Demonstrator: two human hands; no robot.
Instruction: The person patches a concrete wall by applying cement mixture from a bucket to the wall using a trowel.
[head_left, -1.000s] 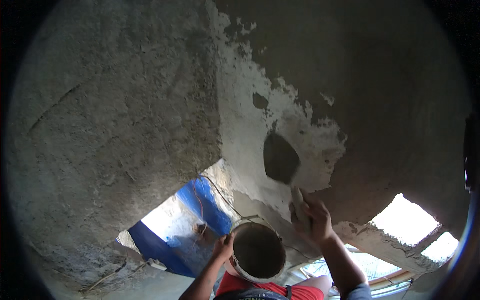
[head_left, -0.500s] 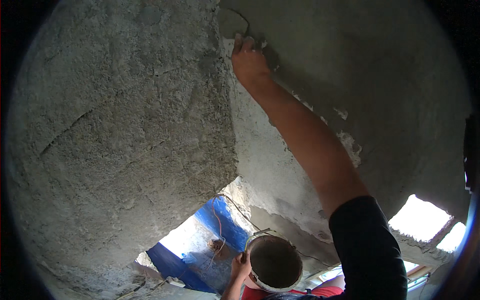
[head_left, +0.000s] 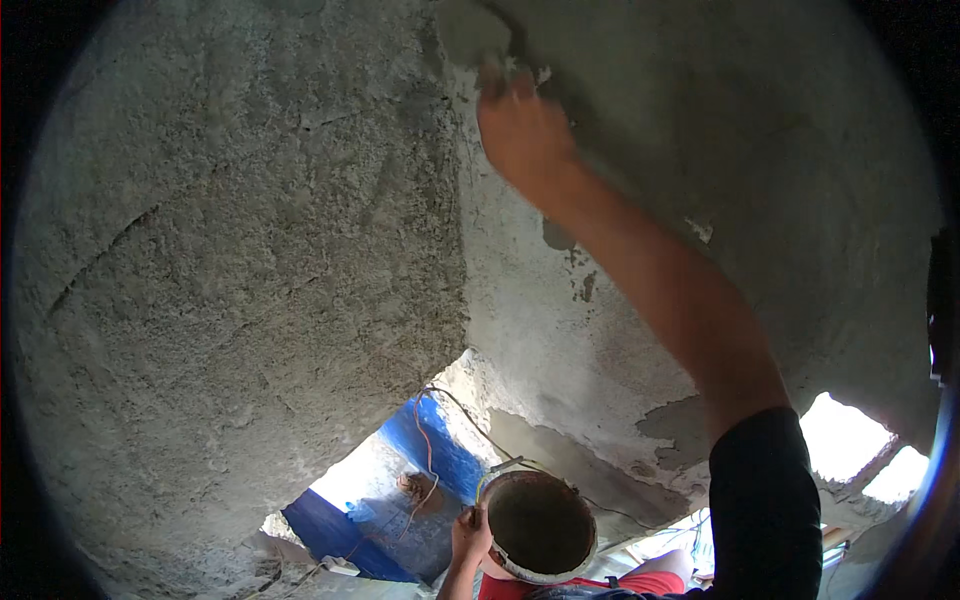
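Observation:
My right hand [head_left: 525,130] is raised on a bent arm against the wall, near the corner where two wall faces meet. Its fingers are curled around something that the hand and motion blur hide. Around them lies darker, smooth wet mortar [head_left: 620,110] with a ragged lower edge over the paler wall [head_left: 520,300]. Low in the picture, my left hand [head_left: 470,540] is closed at the left rim of a round bucket [head_left: 592,545], beside its thin yellowish wire handle. Grey mortar [head_left: 540,520] shows inside the bucket, which is held close to my body.
A rough concrete surface [head_left: 260,250] fills the left side. Below it, an opening shows a blue-painted band [head_left: 450,440], a brownish lump [head_left: 420,492] and loose cables [head_left: 432,440]. Bright openings [head_left: 845,435] lie at the lower right.
My right hand has shifted right and slightly down along the wall, and its forearm has swung right. A dark mortar patch now shows below the forearm. My left hand still holds the bucket.

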